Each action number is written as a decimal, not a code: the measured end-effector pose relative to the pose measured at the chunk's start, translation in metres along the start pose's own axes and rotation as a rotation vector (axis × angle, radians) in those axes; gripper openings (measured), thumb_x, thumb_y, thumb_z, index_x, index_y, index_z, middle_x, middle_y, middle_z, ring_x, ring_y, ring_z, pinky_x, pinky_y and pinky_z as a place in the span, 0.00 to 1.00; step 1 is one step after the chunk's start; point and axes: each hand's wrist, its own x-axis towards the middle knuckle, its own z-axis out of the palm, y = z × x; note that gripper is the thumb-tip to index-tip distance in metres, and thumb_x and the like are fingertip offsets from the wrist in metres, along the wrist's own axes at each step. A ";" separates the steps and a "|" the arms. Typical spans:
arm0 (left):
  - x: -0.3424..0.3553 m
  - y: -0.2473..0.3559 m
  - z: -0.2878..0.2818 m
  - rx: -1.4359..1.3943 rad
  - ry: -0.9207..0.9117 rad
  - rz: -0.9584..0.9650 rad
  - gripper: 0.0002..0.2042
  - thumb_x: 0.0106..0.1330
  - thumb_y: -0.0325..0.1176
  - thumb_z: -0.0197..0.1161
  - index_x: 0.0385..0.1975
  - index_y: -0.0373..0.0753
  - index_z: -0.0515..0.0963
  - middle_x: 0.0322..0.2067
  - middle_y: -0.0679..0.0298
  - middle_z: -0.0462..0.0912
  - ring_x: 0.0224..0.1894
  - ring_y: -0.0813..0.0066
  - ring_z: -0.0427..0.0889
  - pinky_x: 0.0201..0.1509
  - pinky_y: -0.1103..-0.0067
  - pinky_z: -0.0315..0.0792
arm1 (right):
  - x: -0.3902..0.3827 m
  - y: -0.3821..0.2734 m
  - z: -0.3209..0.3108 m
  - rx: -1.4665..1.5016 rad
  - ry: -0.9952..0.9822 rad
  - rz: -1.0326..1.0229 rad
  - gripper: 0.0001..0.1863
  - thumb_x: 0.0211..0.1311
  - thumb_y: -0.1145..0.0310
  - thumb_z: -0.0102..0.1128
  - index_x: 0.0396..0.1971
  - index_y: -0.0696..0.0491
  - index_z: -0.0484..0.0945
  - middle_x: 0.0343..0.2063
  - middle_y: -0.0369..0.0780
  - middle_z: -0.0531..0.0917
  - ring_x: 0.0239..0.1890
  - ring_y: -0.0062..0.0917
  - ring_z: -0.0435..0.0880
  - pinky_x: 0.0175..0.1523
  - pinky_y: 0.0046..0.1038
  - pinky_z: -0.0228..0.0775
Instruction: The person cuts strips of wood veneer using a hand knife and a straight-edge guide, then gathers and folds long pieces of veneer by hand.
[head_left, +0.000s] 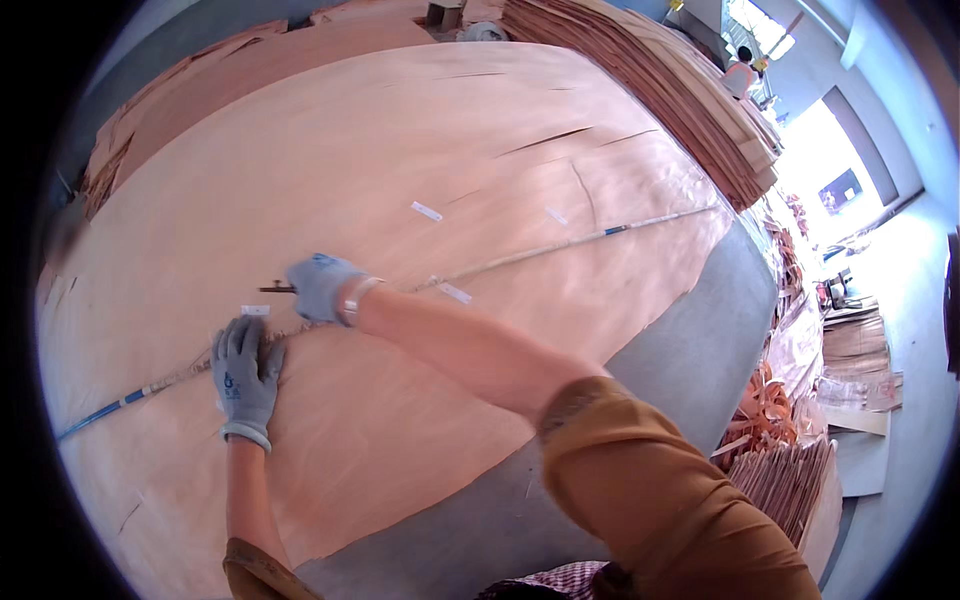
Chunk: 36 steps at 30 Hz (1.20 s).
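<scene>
A big sheet of thin, pale reddish wood veneer lies flat on a grey table. A long thin rod with blue bands runs across the sheet from lower left to upper right. My left hand, in a grey-blue glove, presses flat on the veneer beside the rod. My right hand, also gloved, is closed on a small dark tool that touches the sheet just above the left hand. Small white tape strips are stuck on the veneer.
Splits run through the veneer at the upper right. A tall stack of veneer sheets stands at the back right, more lie at the back left. Scraps and smaller stacks lie on the floor to the right. A person stands far off.
</scene>
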 end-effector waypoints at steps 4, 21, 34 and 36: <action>-0.043 -0.031 -0.013 0.008 -0.088 -0.033 0.08 0.61 0.32 0.53 0.37 0.40 0.76 0.34 0.57 0.77 0.38 0.58 0.74 0.44 0.65 0.67 | -0.087 0.048 0.058 0.318 0.543 -0.447 0.19 0.56 0.62 0.56 0.46 0.57 0.78 0.30 0.47 0.82 0.32 0.35 0.82 0.37 0.36 0.73; -0.022 0.093 -0.084 0.016 -0.095 0.473 0.15 0.62 0.32 0.52 0.48 0.49 0.73 0.31 0.64 0.75 0.32 0.67 0.75 0.39 0.71 0.66 | -0.383 0.030 0.039 -0.211 0.355 0.140 0.17 0.53 0.76 0.57 0.44 0.46 0.78 0.48 0.41 0.77 0.51 0.35 0.74 0.51 0.34 0.70; -0.150 0.129 -0.097 -0.104 -0.221 0.337 0.28 0.61 0.49 0.52 0.60 0.40 0.66 0.62 0.53 0.62 0.66 0.53 0.57 0.69 0.58 0.46 | -0.529 -0.061 0.092 0.352 0.205 0.430 0.19 0.62 0.64 0.51 0.53 0.47 0.73 0.46 0.45 0.79 0.46 0.41 0.78 0.51 0.35 0.71; -0.164 0.147 -0.103 -0.059 -0.266 0.397 0.30 0.62 0.48 0.51 0.63 0.41 0.62 0.64 0.53 0.59 0.67 0.54 0.55 0.70 0.59 0.44 | -0.567 -0.071 0.111 0.386 0.080 0.474 0.19 0.61 0.63 0.52 0.53 0.47 0.73 0.44 0.46 0.80 0.45 0.42 0.79 0.51 0.34 0.71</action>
